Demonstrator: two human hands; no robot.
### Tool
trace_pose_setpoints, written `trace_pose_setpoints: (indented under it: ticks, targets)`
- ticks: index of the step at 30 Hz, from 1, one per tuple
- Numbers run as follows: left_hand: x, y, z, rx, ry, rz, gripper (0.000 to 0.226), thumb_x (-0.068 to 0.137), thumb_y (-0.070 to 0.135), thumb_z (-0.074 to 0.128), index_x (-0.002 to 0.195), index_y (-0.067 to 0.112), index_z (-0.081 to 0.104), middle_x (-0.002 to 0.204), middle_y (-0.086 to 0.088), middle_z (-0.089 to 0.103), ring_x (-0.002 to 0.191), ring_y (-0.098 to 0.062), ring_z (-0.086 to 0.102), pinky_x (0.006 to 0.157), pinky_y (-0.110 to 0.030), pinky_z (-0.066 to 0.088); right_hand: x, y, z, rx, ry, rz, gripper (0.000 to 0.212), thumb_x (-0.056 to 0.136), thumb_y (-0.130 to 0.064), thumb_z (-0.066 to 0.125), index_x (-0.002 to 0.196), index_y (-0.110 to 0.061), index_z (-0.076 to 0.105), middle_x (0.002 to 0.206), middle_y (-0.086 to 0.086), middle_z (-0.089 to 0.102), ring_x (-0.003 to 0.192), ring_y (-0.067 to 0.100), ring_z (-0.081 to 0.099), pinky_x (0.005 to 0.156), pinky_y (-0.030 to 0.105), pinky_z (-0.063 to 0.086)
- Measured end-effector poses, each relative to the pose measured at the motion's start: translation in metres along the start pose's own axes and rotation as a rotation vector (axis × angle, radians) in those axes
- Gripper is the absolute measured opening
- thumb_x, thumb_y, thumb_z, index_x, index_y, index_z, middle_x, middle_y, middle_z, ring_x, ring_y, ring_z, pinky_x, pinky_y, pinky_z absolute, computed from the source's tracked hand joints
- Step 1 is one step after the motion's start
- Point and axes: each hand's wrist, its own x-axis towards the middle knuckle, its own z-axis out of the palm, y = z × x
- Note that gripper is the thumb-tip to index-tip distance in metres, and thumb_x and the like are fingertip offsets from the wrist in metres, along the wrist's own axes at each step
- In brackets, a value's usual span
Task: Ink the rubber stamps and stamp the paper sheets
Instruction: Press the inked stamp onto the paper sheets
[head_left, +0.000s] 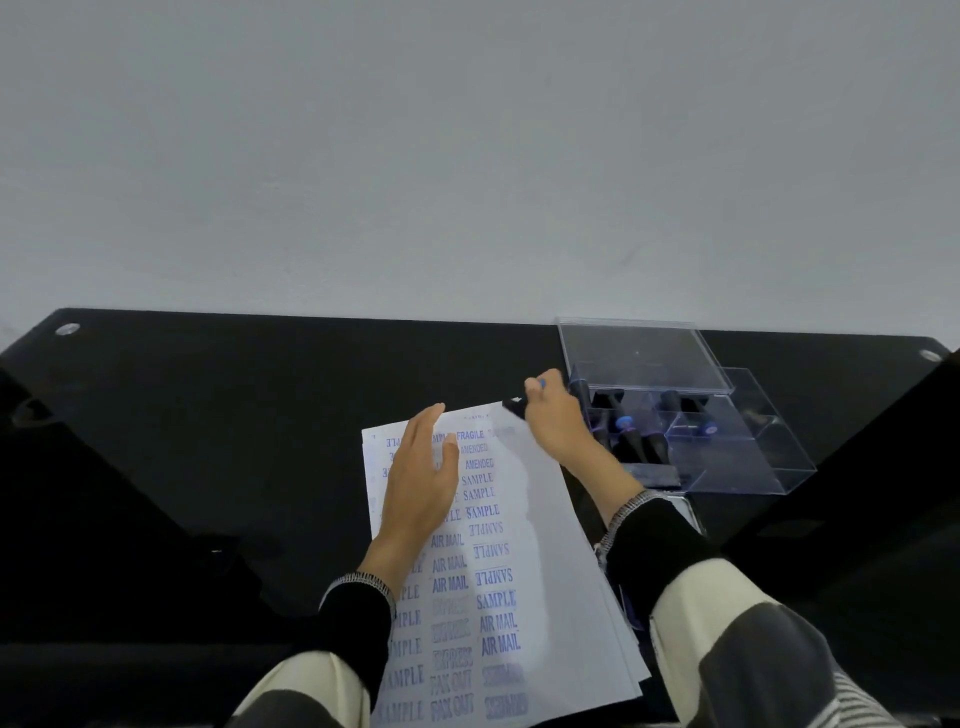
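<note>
Now rt hand (553, 415) grips stamp (514, 406) above paper (545, 519).

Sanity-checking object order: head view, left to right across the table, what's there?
Left hand flat on the stamped paper sheets → right hand holding a black stamp → clear plastic box holding more stamps.

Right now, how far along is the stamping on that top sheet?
Done: the top paper sheet carries columns of blue imprints (SAMPLE, AIR MAIL, AMENDED, FRAGILE, EXPRESS, FAX OUT) on its left and middle. In hand: the left hand lies flat on the sheet while the right hand grips a black rubber stamp at the sheet's top edge, beside the clear stamp box. Left: the sheet's right strip is blank, and sheets lie underneath.
</note>
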Motion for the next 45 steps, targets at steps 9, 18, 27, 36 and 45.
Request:
trace_pose_setpoints:
  ticks: [9,18,27,36,45]
  targets:
    - [-0.002,0.003,-0.001,0.015,-0.024,0.008,0.043,0.102,0.03,0.043,0.144,0.022,0.036,0.147,0.008,0.04,0.134,-0.009,0.039,0.101,-0.019,0.028,-0.002,-0.011,-0.031,0.952,0.1,0.367,0.028,0.104,-0.019,0.029,0.083,-0.011,0.045,0.06,0.006,0.043,0.048,0.012,0.03,0.046,0.023,0.021]
    - [-0.003,0.006,-0.001,0.032,-0.025,0.004,0.04,0.102,0.026,0.045,0.141,0.021,0.039,0.146,0.008,0.041,0.13,-0.006,0.04,0.099,-0.016,0.028,-0.003,0.001,-0.025,0.745,0.145,0.307,0.022,0.103,-0.02,0.031,0.092,-0.013,0.048,0.064,0.005,0.048,0.051,0.011,0.037,0.046,0.023,0.029]
    - [0.001,0.0,0.0,0.1,-0.001,0.007,0.025,0.089,-0.001,0.05,0.097,0.022,0.051,0.105,0.01,0.05,0.091,-0.007,0.055,0.064,-0.016,0.047,-0.023,0.012,-0.016,0.18,0.069,-0.083,0.011,0.098,-0.021,0.047,0.099,-0.01,0.049,0.088,0.013,0.062,0.071,0.016,0.057,0.063,0.031,0.05]
    - [-0.015,0.013,-0.008,0.388,0.035,-0.051,0.033,0.09,0.006,0.051,0.116,0.025,0.057,0.126,0.01,0.051,0.121,-0.012,0.045,0.12,-0.045,0.009,-0.067,0.04,0.003,-0.143,-0.028,-0.297,0.02,0.1,-0.014,0.042,0.111,-0.02,0.057,0.104,0.0,0.057,0.094,0.015,0.051,0.073,0.02,0.037]
    - [-0.044,0.035,-0.031,0.363,0.062,-0.563,0.062,0.087,0.024,0.063,0.138,0.011,0.031,0.142,-0.019,0.031,0.125,-0.034,0.036,0.101,-0.042,0.04,-0.107,0.058,0.003,-0.183,0.03,-0.295,0.02,0.101,-0.015,0.04,0.115,-0.022,0.053,0.103,-0.002,0.053,0.096,0.018,0.049,0.077,0.028,0.039]
